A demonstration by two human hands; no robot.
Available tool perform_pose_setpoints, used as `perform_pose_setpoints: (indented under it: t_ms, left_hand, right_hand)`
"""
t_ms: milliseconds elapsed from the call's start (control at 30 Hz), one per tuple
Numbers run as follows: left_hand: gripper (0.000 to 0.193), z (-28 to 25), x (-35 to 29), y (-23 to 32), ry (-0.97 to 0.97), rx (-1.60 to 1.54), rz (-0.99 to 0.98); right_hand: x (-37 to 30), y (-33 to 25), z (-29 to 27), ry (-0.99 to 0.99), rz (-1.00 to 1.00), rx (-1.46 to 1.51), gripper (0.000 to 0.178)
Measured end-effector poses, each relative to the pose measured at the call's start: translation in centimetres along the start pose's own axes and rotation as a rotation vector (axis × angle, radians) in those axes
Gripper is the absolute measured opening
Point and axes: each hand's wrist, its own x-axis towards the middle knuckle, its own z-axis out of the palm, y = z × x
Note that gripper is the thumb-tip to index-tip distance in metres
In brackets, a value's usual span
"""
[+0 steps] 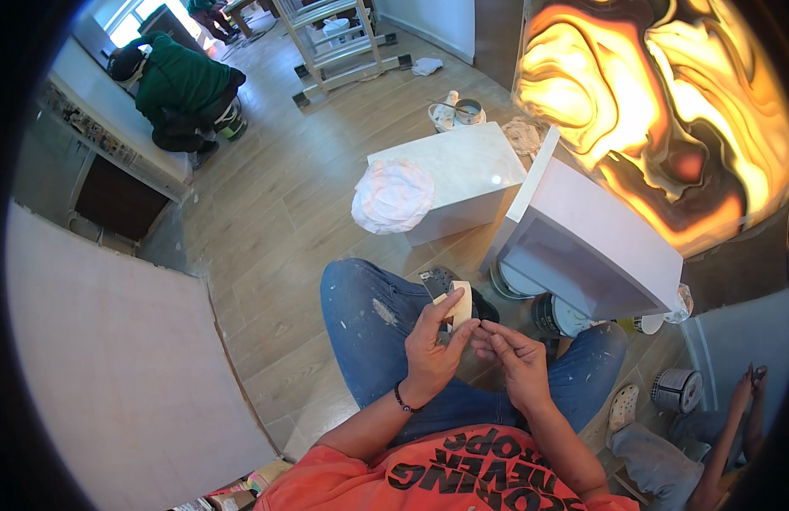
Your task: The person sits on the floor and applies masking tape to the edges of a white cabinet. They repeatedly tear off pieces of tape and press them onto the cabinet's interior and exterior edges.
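My left hand (pixel 430 351) is closed around a roll of cream masking tape (pixel 464 308), held upright above my lap. Its thumb points toward my right hand. Just right of the roll, my right hand (pixel 518 364) has thumb and fingers pinched together, close to the left thumb's tip. Whether a tape end sits in that pinch is too small to tell. Below both hands are my paint-spotted jeans (pixel 369 319), knees spread apart.
Ahead stands a pale box (pixel 463 166) with a crumpled white cloth (pixel 393 196) on it. A white angled panel piece (pixel 590 230) rests on buckets (pixel 573 317) at right. Beyond are a stepladder (pixel 339 43) and a crouching person (pixel 186 81). Another person's legs (pixel 658 460) are lower right.
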Motion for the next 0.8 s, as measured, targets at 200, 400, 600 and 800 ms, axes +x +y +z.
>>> perform_pose_setpoints:
  t_ms: [200, 400, 600, 800]
  left_hand:
    - [0.055, 0.0, 0.0, 0.0, 0.008, 0.004, 0.005]
    - [0.055, -0.1, 0.2, 0.0, 0.033, 0.061, 0.038]
    - [0.054, 0.1, 0.2, 0.0, 0.043, 0.037, -0.038]
    - [0.053, 0.3, 0.0, -0.4, 0.068, -0.021, -0.002]
  right_hand:
    - [-0.1, 0.0, -0.1, -0.020, -0.002, -0.037, 0.027]
    - [-0.3, -0.6, -0.4, -0.048, 0.088, -0.170, 0.025]
    - [-0.4, 0.1, -1.4, 0.034, 0.069, -0.199, 0.019]
    - [-0.3, 0.5, -1.8, 0.093, 0.083, -0.099, 0.035]
